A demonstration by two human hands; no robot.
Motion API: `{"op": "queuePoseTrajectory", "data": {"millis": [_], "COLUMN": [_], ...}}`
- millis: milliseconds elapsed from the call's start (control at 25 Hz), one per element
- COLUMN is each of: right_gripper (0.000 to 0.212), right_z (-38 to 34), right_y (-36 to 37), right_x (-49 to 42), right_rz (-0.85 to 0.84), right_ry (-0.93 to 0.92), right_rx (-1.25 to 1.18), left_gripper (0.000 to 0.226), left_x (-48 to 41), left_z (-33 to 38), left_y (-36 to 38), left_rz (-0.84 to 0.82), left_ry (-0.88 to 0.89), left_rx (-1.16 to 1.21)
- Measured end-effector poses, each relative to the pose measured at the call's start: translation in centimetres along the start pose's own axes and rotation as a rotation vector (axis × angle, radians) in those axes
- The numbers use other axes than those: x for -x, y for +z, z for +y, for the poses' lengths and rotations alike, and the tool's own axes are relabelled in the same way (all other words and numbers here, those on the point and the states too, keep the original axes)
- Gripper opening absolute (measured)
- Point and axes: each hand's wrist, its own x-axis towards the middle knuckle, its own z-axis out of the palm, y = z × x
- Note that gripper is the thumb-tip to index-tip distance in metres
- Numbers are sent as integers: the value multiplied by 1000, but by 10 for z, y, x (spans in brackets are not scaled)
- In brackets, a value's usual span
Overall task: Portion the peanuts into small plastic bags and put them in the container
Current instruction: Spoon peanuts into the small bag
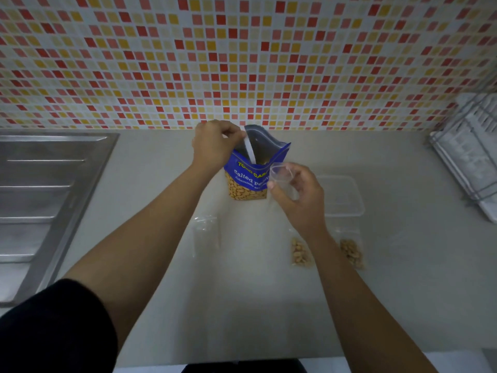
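head view, scooping: left hand (212, 146) grips a white plastic spoon (250, 149) in the blue foil peanut pouch (246, 181); right hand (302, 201) pinches a small clear plastic bag (279, 174). next, i judge, a spoonful goes in.

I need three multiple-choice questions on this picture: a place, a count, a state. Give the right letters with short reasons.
1. Where is the clear container relative to the blue peanut pouch? A) left of it B) right of it C) on top of it
2. How many filled small bags lie on the counter? A) none B) five C) two
3. The pouch is: A) open at the top B) sealed C) lying flat
Answers: 1 B, it stands at the pouch's right; 2 C, both lie in front of the container; 3 A, the left hand holds a white spoon in its mouth.
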Motion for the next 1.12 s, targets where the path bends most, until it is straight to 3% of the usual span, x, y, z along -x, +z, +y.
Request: {"op": "queuePoseTrajectory", "data": {"millis": [120,240,320,400,520,720,800,960,1120], "right_gripper": [34,40,41,40,39,36,34,33,30], "right_z": [-6,-7,-4,-2,0,0,0,0,-2], "right_y": [-2,-1,0,-2,-2,-1,-2,-4,-5], "right_x": [-25,-41,-45,-47,-48,-47,-48,-48,-49], "right_rz": [-44,-147,-179,-177,-167,-155,-166,-168,-156], "right_ry": [35,102,116,106,98,98,103,125,133], "right_rx": [-61,15,45,56,65,43,48,47,20], "left_gripper": [7,13,16,28,27,20,19,15,14], "left_x": [2,-2,-7,-11,-10,-5,-10,-12,-9], "left_z": [12,16,13,8,10,13,9,7,4], "left_y": [7,9,-1,-9,-5,23,24,9,-2], "left_rz": [-104,-240,-289,-231,-118,-365,-364,-290,-201], "left_ry": [12,5,-2,-8,-24,-112,-97,-268,-331], "left_rx": [-175,-308,-265,-267,-513,-602,-421,116,353]}}
